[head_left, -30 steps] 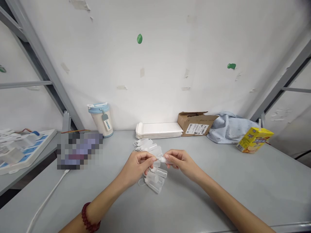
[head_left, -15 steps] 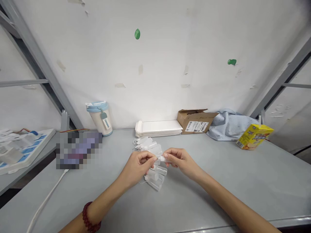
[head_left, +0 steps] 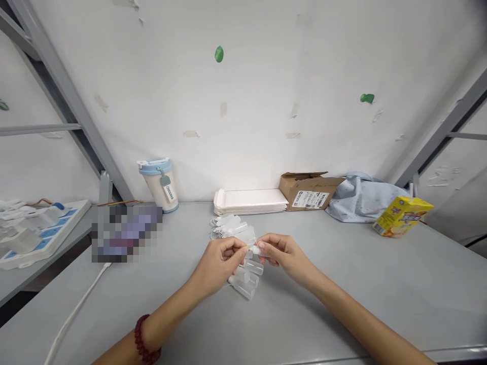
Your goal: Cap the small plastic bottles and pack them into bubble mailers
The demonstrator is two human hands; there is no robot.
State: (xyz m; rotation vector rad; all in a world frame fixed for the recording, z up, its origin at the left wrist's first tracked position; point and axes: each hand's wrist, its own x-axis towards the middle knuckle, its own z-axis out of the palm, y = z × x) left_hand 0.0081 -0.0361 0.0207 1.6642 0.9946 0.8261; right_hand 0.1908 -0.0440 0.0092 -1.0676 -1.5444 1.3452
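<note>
One small bottle (head_left: 256,250) held among loose bottles (head_left: 243,289), in the middle.
A cup (head_left: 162,190) stands clear to the left; the left hand (head_left: 219,261) has fingertips closed on what looks like the bottle's thin strap (head_left: 250,247); the right hand (head_left: 288,257) grips its body, probably to steady it; loose bottles crowd close by; farther right, a cardboard box (head_left: 300,186) and yellow carton (head_left: 404,218) stand out of the way.

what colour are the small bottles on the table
Small bottles: translucent, whitish; best in the head view.
</note>
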